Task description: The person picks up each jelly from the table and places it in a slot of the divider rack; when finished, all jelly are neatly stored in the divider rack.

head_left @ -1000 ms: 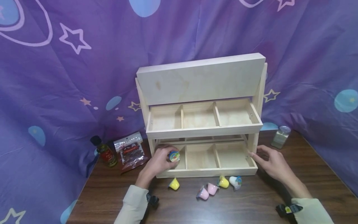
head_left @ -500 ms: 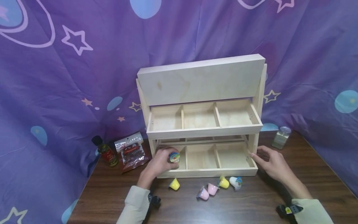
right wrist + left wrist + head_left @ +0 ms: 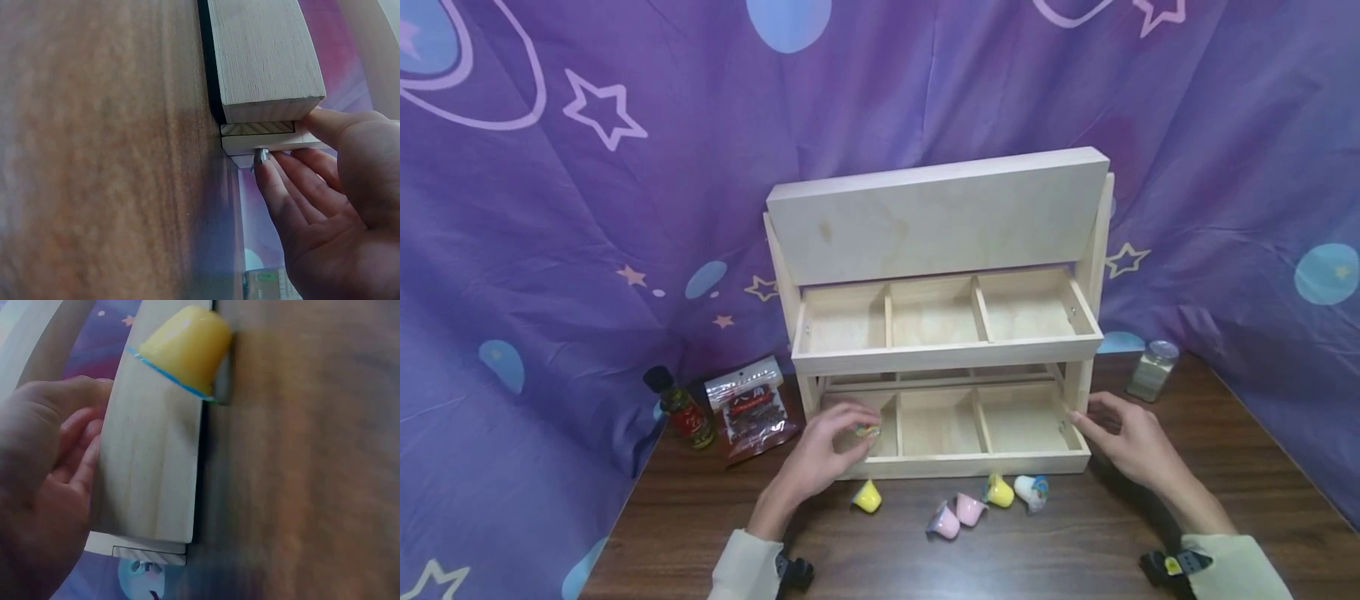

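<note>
My left hand [image 3: 835, 442] reaches into the lower left compartment of a light wooden two-tier rack [image 3: 962, 463]. Between its thumb and fingers it pinches a small jelly cup [image 3: 867, 431], mostly covered by the fingers. In the left wrist view, those fingertips are hidden behind the front board [image 3: 147, 469]. My right hand [image 3: 1131, 437] grips the right end of the lower tray, thumb at its front corner and fingers behind, near a metal screw [image 3: 261, 155]. A yellow jelly cup [image 3: 867, 497] lies in front of the rack, close below my left hand.
More jelly cups lie before the rack: two pink [image 3: 970, 508], one yellow [image 3: 999, 490], one white [image 3: 1032, 492]. A dark-capped bottle [image 3: 688, 417] and a snack bag [image 3: 754, 412] are at left, a glass jar [image 3: 1153, 369] at right. A purple curtain [image 3: 587, 292] hangs behind.
My left wrist has drawn back left and towards me, and the fingers have tilted over the jelly cup, which shows less and sits slightly lower. The right hand stays in place.
</note>
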Available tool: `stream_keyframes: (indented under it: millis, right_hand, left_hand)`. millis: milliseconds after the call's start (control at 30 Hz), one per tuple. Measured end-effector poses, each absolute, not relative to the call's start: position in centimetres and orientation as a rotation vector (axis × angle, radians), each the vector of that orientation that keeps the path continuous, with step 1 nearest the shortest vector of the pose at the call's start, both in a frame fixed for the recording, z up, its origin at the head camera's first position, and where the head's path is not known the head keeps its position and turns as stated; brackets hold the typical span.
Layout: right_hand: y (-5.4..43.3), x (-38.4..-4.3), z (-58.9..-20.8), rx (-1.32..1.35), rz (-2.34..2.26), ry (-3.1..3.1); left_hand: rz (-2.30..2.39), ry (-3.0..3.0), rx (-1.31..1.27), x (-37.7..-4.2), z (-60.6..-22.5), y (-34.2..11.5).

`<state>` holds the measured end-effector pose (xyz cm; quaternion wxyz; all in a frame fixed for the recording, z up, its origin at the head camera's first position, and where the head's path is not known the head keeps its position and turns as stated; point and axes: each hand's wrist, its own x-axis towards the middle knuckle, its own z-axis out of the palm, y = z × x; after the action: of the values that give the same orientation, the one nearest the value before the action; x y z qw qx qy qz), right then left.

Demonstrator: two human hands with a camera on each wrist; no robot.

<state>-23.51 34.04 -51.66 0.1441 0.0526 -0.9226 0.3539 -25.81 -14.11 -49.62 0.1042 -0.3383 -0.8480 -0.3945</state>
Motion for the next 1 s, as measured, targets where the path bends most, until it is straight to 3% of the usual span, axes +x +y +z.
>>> stream_keyframes:
  millis: [433,767,1000]
  right_hand:
    - [34.1,-23.5,-51.9,0.150,1.027,-2.649]
    - [33.8,-23.5,-51.6,0.141,1.035,-2.677]
    - [33.8,-23.5,-51.4,0.137,0.938,-2.670]
  left_hand:
    - [-1.256,-2.432,-1.269,-22.2,-49.9,-16.1]
    - [-1.118,-2.590,-1.291,-21.2,-49.5,-16.6]
    - [-1.280,-2.702,-1.297,-20.9,-49.7,-16.6]
